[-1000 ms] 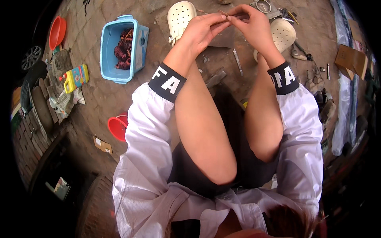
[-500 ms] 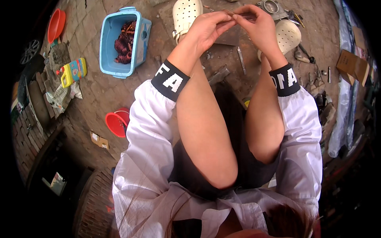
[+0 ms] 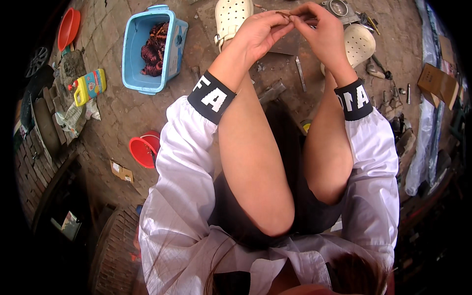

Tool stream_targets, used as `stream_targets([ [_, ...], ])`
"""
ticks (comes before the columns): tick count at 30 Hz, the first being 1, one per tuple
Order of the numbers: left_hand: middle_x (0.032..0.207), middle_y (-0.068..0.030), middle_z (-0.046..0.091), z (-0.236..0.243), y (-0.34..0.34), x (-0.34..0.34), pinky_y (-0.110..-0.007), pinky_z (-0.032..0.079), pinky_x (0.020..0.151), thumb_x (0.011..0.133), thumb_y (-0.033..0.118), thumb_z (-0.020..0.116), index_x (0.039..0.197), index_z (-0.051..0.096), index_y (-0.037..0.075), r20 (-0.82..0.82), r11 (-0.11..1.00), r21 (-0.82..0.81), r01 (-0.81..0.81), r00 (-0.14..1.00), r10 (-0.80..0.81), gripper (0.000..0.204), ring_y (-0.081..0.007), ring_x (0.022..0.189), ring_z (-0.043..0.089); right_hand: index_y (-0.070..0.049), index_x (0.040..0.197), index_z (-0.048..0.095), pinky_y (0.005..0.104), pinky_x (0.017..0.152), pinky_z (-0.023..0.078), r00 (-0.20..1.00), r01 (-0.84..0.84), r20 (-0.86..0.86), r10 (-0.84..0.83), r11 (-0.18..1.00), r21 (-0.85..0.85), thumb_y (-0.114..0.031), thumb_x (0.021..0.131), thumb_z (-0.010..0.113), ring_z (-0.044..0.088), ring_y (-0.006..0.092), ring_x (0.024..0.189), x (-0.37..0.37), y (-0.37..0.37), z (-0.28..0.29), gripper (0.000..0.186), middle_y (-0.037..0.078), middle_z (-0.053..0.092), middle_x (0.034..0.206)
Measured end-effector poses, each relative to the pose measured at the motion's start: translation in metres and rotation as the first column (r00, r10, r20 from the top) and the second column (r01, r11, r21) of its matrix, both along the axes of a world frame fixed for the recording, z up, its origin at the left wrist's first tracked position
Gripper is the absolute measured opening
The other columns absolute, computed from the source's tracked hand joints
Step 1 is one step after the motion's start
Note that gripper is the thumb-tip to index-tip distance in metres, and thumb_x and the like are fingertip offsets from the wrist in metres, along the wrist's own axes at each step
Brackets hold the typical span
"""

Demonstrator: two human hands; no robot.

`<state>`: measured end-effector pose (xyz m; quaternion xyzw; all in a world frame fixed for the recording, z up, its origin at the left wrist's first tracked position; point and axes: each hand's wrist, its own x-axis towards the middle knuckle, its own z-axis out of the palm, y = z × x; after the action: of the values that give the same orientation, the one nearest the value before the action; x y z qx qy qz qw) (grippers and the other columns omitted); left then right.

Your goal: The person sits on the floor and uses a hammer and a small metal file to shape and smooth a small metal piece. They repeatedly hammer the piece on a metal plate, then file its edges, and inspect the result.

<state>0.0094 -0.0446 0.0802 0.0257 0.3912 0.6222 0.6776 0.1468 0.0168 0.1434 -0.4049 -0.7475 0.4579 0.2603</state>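
My left hand (image 3: 259, 35) and my right hand (image 3: 324, 38) meet at the top of the view, above the ground between my shoes. Fingertips of both are pinched around a thin copper-brown wire (image 3: 282, 14); only a short stretch of it shows, the rest hidden by the fingers. Below the hands lies a dark flat plate (image 3: 286, 46), partly covered by my left hand. To the left, a blue plastic tub (image 3: 129, 59) holds a tangled heap of dark reddish, copper-like wire (image 3: 155, 51).
My cream clogs (image 3: 234, 17) stand beyond and beside the hands. A hammer head (image 3: 273, 90) and a flat metal chisel-like bar (image 3: 300, 73) lie between my legs. Leftward are red basins (image 3: 142, 151) and a yellow jug (image 3: 90, 87). A cardboard box (image 3: 437, 84) and tools lie right.
Both hands stay together in nearly the same place, with the fingers shifting slightly. More of the thin wire shows between the fingertips now.
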Motion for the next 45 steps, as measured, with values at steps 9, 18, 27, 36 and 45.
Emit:
stream_targets([
  [9,0.098,-0.013,0.067,0.012,-0.002,-0.001,-0.025,0.057,0.082,0.088,0.001,0.058,0.1,0.064,-0.007,-0.29,0.987,-0.073,0.141,0.944,-0.156,0.016,-0.019,0.089,0.067,0.002,0.091,0.062,0.0245,0.069,0.052,0.963,0.122,-0.17,-0.207,0.904,-0.41,-0.003,0.084,0.067,0.065,0.0132,0.076,0.006,0.004,-0.017,0.011,0.008,0.067,0.083],
  [18,0.106,-0.02,0.064,0.018,-0.004,-0.001,-0.031,0.058,0.08,0.093,0.008,0.052,0.109,0.058,-0.01,-0.195,0.989,-0.118,0.088,0.975,-0.11,0.024,-0.0236,0.093,0.066,0.002,0.094,0.062,0.0232,0.068,0.051,0.969,0.083,-0.202,-0.144,0.956,-0.282,-0.009,0.087,0.067,0.063,0.0117,0.076,0.015,0.008,-0.022,0.014,0.007,0.066,0.085],
  [27,0.103,-0.0171,0.066,0.1,-0.033,0.003,-0.03,0.057,0.082,0.092,0.01,0.059,0.109,0.061,-0.009,-0.179,0.991,0.038,0.126,0.977,-0.117,0.025,-0.0232,0.091,0.068,-0.005,0.094,0.067,0.0266,0.073,0.053,0.987,-0.159,0.061,0.151,0.813,0.56,0.003,0.078,0.068,0.065,0.0189,0.089,0.038,-0.019,0.048,0.017,0.007,0.065,0.101],
  [36,0.097,-0.0163,0.069,0.183,-0.085,0.03,-0.025,0.057,0.075,0.088,0.003,0.063,0.112,0.062,-0.007,-0.542,0.985,0.134,0.104,0.84,-0.015,0.026,-0.0205,0.084,0.07,0.003,0.104,0.062,0.0224,0.071,0.053,0.931,-0.099,-0.359,-0.06,0.907,-0.41,-0.004,0.086,0.065,0.066,0.0113,0.085,0.055,-0.068,0.118,0.019,0.005,0.066,0.092],
  [45,0.096,-0.0175,0.069,0.234,-0.127,0.054,-0.027,0.057,0.076,0.087,0.001,0.064,0.11,0.061,-0.008,-0.525,0.977,0.195,0.082,0.851,0.033,0.025,-0.0222,0.085,0.07,0.003,0.098,0.065,0.0221,0.068,0.05,0.938,-0.04,-0.336,-0.084,0.937,-0.346,-0.008,0.084,0.068,0.065,0.0095,0.079,0.071,-0.108,0.173,0.018,0.004,0.067,0.085],
])
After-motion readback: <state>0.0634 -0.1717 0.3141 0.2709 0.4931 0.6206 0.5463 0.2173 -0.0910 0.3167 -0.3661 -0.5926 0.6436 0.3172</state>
